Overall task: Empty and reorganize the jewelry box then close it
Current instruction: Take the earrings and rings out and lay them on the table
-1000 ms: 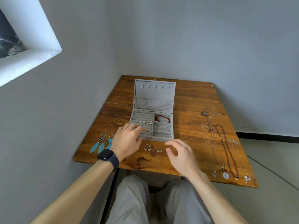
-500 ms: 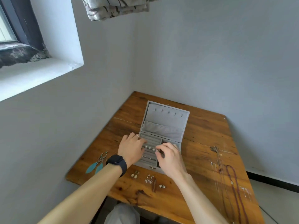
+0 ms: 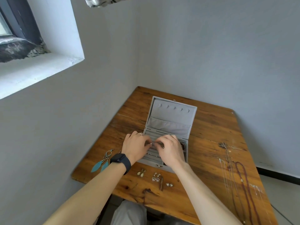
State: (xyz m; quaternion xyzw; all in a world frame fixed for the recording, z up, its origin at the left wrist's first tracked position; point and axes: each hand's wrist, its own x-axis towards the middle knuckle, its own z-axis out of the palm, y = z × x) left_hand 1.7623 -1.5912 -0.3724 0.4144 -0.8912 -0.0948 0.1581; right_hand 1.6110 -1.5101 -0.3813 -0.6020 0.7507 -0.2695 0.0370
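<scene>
Jewelry box (image 3: pixel 170 120), grey and lid-up, sits mid-table on the wooden table (image 3: pixel 211 130). Both hands meet over its ring rows: left hand (image 3: pixel 135 146) and right hand (image 3: pixel 172 149), fingers curled together around something tiny; whether pinched, I cannot tell. Teal feather earrings (image 3: pixel 100 164) lie at eight o'clock, necklaces (image 3: pixel 235 172) at four o'clock.

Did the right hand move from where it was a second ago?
Yes. The right hand was on the table in front of the jewelry box; now it is farther forward, over the box's tray.
</scene>
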